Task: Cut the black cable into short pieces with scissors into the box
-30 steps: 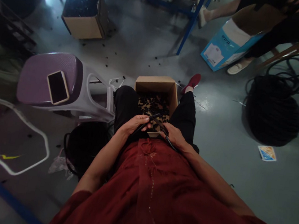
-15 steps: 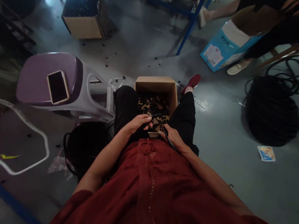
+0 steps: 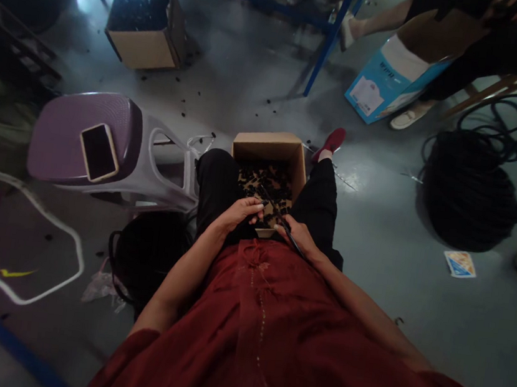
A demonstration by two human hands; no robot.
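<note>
Black cable (image 3: 297, 243) sits gripped in both hands on my feed, left hand (image 3: 237, 213) and right hand (image 3: 294, 232) close together above the cardboard box (image 3: 268, 147) of black scraps (image 3: 264, 185), lower centre of frame.

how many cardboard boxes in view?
3. An open box on the person's lap, holding black pieces; a filled box on the floor at upper left; a blue-and-white carton against a seated co-worker's leg at upper right. More may sit out of frame.
</note>
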